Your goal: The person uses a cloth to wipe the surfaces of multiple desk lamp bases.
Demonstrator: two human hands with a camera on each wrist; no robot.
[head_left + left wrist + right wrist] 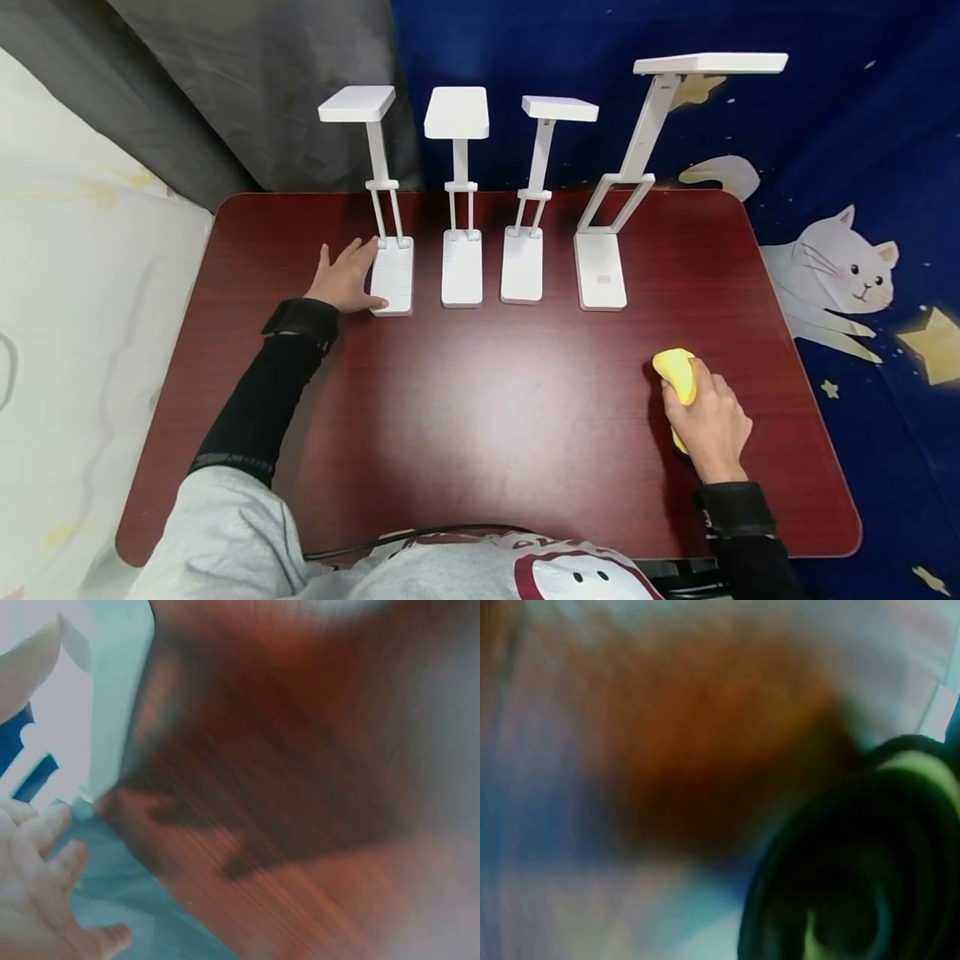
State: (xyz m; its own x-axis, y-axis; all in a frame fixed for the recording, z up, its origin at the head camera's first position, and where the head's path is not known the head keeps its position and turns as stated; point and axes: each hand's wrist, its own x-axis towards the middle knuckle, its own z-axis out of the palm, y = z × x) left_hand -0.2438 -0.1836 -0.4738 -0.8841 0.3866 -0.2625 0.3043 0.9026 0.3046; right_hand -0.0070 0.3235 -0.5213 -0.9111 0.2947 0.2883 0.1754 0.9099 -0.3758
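Note:
At the leftmost white desk lamp (392, 279), my left hand (347, 277) lies with fingers spread. Its thumb reaches the front of the lamp base, and the fingertips are at the base's far left edge. The left wrist view shows the thumb (30, 671) over the white base, with the other fingers fanned out below. On the right side of the table, my right hand (708, 421) grips a smooth, rounded yellow object (675, 372), partly hidden by the fingers. A dark oval form (840, 862) with a yellow-green band fills the lower right of the blurred right wrist view.
Several white lamps stand in a row along the back, including a second lamp (462, 271), a third lamp (522, 267) and a taller right-hand lamp (600, 271). The table (480, 400) is dark red wood with rounded corners. A black cable (420, 533) runs along its front edge.

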